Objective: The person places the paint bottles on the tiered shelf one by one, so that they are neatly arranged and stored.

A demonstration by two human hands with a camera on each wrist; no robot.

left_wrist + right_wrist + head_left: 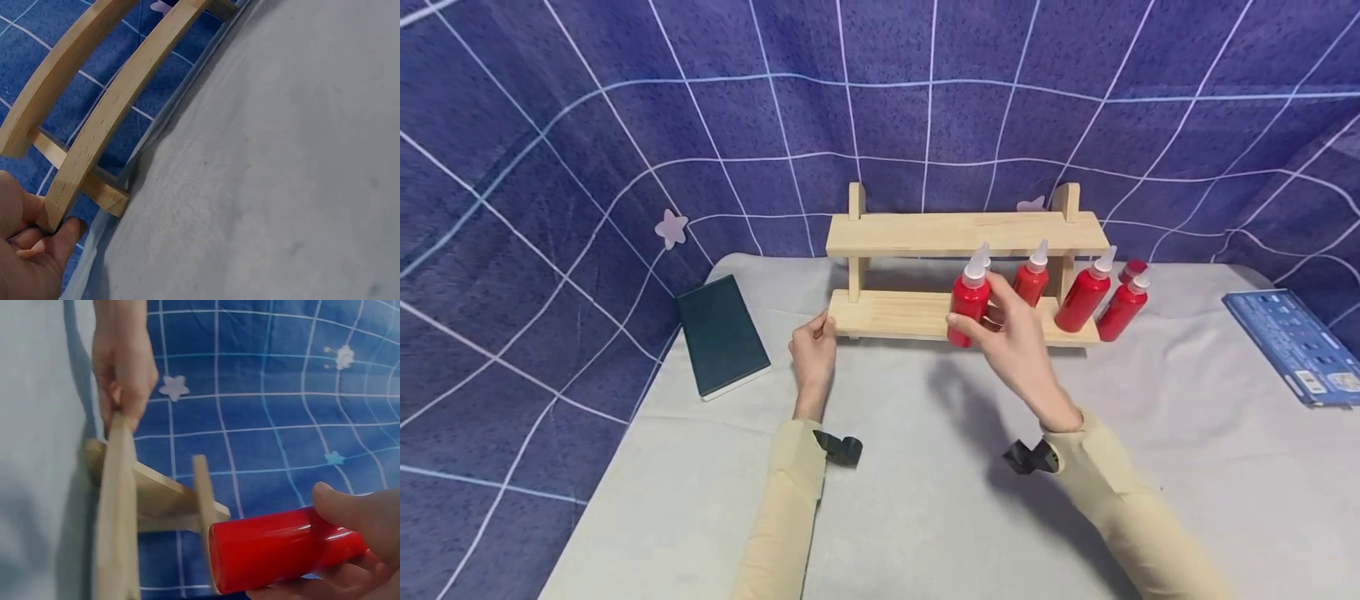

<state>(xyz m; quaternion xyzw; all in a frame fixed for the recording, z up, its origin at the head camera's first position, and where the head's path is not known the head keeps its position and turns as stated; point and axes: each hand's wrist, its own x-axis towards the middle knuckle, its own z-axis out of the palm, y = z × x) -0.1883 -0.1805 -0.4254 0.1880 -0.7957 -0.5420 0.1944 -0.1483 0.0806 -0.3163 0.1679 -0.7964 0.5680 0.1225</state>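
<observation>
My right hand (1018, 346) holds a red squeeze bottle (969, 302) with a white pointed nozzle, thumb on one side, in front of the lower shelf. In the right wrist view the red bottle's flat base faces the wooden shelf rack. A second white nozzle shows just behind the held bottle; its body is mostly hidden. My left hand (814, 354) pinches the left end of the lower board (94, 137) of the two-tier wooden rack (887, 312). Another red bottle (1030, 282) stands on the lower shelf, and one more (1083, 298) is at its right end.
Right of the rack stands a red bottle (1123, 310), with a red round thing (1132, 270) behind it. A dark green book (721, 333) lies at the left, a blue box (1296, 346) at the far right. A blue grid-patterned cloth (887, 117) hangs behind.
</observation>
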